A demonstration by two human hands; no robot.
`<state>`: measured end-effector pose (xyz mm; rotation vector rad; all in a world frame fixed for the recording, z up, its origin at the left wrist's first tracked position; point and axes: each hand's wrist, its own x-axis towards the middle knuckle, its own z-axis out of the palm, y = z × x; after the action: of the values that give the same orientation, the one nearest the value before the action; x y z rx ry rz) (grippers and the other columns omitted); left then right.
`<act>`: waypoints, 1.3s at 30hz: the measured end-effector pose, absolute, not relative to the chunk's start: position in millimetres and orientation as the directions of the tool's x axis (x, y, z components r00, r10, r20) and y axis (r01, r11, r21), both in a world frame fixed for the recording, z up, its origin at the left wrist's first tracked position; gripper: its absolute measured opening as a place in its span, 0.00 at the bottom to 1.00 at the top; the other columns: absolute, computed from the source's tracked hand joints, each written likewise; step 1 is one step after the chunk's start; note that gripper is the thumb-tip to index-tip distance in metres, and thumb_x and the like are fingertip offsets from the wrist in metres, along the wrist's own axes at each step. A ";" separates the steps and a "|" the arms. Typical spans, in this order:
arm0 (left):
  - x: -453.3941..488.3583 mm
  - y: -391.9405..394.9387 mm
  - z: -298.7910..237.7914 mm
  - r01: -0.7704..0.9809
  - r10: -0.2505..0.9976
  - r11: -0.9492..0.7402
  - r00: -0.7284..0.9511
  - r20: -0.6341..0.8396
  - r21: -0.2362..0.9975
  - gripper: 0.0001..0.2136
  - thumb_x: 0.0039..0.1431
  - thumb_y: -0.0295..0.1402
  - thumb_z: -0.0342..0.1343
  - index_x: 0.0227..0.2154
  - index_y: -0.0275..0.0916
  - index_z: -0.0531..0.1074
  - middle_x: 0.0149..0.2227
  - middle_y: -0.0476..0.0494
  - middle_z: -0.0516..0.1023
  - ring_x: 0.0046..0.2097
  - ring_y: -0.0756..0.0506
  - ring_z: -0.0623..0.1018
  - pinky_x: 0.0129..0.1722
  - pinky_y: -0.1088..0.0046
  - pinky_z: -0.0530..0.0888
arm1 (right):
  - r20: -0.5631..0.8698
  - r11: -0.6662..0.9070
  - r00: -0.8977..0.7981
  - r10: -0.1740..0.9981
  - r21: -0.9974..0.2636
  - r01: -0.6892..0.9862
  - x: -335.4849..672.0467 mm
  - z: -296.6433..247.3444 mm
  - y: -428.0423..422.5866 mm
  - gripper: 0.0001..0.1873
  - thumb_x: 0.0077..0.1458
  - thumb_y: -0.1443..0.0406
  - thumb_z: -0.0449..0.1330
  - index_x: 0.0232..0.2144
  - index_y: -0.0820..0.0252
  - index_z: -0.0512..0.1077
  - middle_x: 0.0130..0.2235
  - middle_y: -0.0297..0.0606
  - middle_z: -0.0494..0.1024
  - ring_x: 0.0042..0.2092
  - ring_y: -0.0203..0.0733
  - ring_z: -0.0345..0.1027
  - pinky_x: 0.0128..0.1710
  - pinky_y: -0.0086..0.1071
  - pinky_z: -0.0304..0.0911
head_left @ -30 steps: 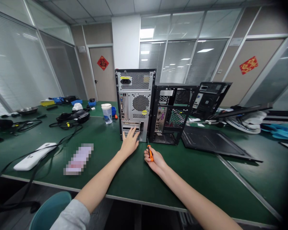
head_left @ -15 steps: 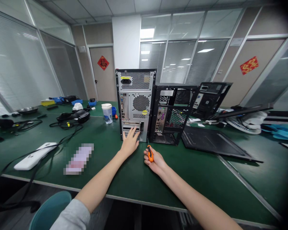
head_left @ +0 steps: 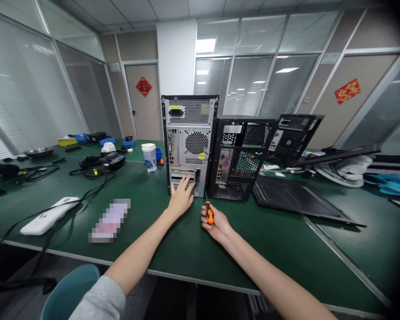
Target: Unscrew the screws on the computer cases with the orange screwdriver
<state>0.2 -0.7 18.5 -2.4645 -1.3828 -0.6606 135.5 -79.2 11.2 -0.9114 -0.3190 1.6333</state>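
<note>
A computer case [head_left: 187, 146] stands upright with its silver back panel facing me. My left hand [head_left: 181, 195] lies with fingers spread against the slot covers at the bottom of that panel. In my right hand [head_left: 219, 224] is an orange and black screwdriver [head_left: 210, 213], its handle wrapped by the fingers. The shaft points up and away toward the lower right corner of the panel; whether the tip touches a screw there is too small to tell.
A second, black computer case [head_left: 242, 155] stands close on the right, with another case [head_left: 291, 140] behind it. A black side panel [head_left: 296, 198] lies on the green table [head_left: 173, 258]. Leftward are a plastic cup [head_left: 150, 158], a white device [head_left: 50, 216] and black cables.
The screwdriver handle has turned slightly in my right hand, showing more black. My left hand stays on the panel. The whole view has shifted a little.
</note>
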 end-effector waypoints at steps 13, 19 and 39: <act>0.6 -1.0 17.4 0.852 0.741 -0.523 0.447 0.501 0.015 0.22 0.60 0.29 0.49 0.57 0.41 0.61 0.67 0.42 0.50 0.67 0.40 0.52 0.59 0.38 0.56 | -0.386 -0.284 -0.015 0.922 -0.653 -0.702 134.6 12.0 -80.4 0.16 0.64 0.64 0.44 0.29 0.64 0.67 0.17 0.30 0.65 0.14 0.27 0.52 0.12 0.19 0.41; 0.6 -0.9 18.5 0.852 0.740 -0.524 0.447 0.504 0.014 0.21 0.60 0.29 0.49 0.57 0.41 0.61 0.67 0.41 0.50 0.67 0.40 0.52 0.59 0.38 0.56 | -0.367 -0.266 -0.021 0.930 -0.634 -0.726 134.0 13.7 -81.1 0.17 0.65 0.66 0.43 0.29 0.66 0.67 0.17 0.31 0.64 0.14 0.26 0.50 0.10 0.18 0.41; -0.3 -1.0 18.7 0.848 0.737 -0.530 0.450 0.503 0.018 0.21 0.60 0.29 0.49 0.57 0.42 0.61 0.67 0.41 0.51 0.67 0.40 0.52 0.59 0.38 0.54 | -0.417 -0.240 0.057 0.907 -0.623 -0.744 131.5 20.2 -78.1 0.11 0.60 0.68 0.54 0.25 0.62 0.63 0.18 0.32 0.67 0.15 0.25 0.55 0.11 0.15 0.50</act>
<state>-0.3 -1.0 18.7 -2.4659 -1.3741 -0.6793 131.5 -78.1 20.2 -0.9209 -0.2360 1.5689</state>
